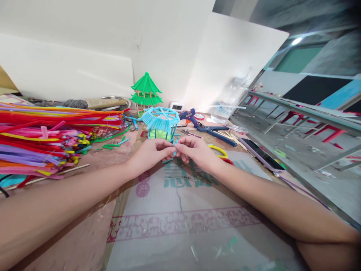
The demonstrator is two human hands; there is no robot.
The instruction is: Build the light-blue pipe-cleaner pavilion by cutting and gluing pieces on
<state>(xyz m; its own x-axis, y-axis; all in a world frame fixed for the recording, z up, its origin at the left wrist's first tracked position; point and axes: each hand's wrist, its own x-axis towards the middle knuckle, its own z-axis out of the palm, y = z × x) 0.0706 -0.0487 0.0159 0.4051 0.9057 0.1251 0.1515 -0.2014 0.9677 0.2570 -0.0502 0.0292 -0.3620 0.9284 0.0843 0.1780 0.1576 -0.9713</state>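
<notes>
Between the fingertips of my left hand (158, 151) and my right hand (193, 149) is a short piece of light blue pipe cleaner (175, 147). Both hands are closed in a pinch on it, nearly touching each other above the printed sheet. Just behind them stands a small pavilion model (160, 122) with a blue, partly covered roof frame and a light green part inside; my fingers hide its lower front. Farther back rises a green tiered pagoda model (146, 90) on thin sticks.
Bundles of colourful pipe cleaners (42, 139) fill the left side. A glue gun (189, 117), blue-handled pliers (218, 134), yellow-handled scissors (219, 151) and a phone (262, 154) lie to the right. A white clock (177, 107) stands by the wall. Green offcuts (111, 146) lie left.
</notes>
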